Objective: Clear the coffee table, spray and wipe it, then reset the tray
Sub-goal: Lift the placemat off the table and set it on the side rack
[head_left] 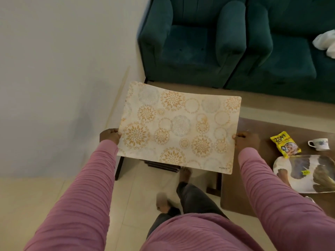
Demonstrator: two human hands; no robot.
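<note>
Nearest, two pink sleeves reach forward over a tiled floor. One bare foot point(185, 173) is sharp and the other point(161, 201) is blurred. The left hand point(110, 137) grips the left edge of a floral placemat point(177, 127) and the right hand point(244, 140) pinches its right edge. Each thumb lies on top, with the fingers hidden beneath. The mat is held level in the air, left of the coffee table point(266, 127). It covers a dark stack point(163, 165) that is hard to make out. On the table lies a patterned tray point(282, 163), partly hidden by the right sleeve and cut off by the frame. Behind it are a yellow snack packet point(285, 146) and a teacup point(320, 144). Farthest is a green sofa point(190, 51) with a white cloth point(324, 42), which is cut off at the edge.
</note>
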